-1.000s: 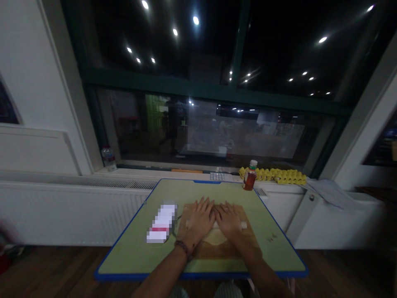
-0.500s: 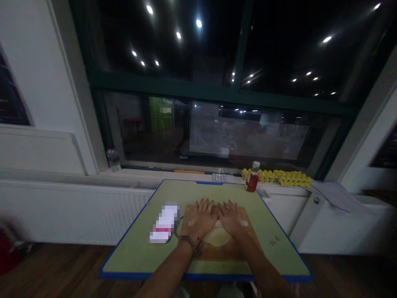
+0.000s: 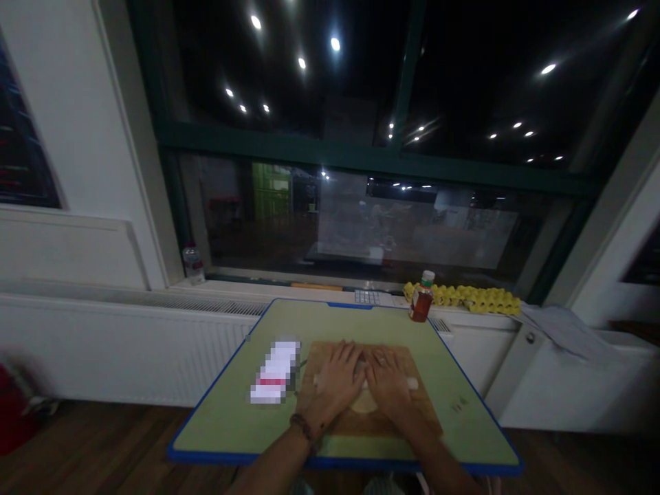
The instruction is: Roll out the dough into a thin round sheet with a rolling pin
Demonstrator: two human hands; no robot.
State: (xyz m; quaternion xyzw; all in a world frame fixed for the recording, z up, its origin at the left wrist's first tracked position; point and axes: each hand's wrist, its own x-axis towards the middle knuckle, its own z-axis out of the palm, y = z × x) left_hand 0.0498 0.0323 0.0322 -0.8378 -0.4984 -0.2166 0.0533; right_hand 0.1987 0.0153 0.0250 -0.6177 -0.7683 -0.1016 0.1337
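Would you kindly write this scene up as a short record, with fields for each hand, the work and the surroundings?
Left hand: flat over a pale rolling pin; bracelet at wrist
Right hand: flat over the same pin, beside the left
Work: thin, pale dough-like sheet on a wooden board
Table: green top, blue edge
Left of board: pixelated white item
Table's far right corner: capped bottle with reddish-brown contents
Windowsill: clear bottle, yellow egg-carton-like trays
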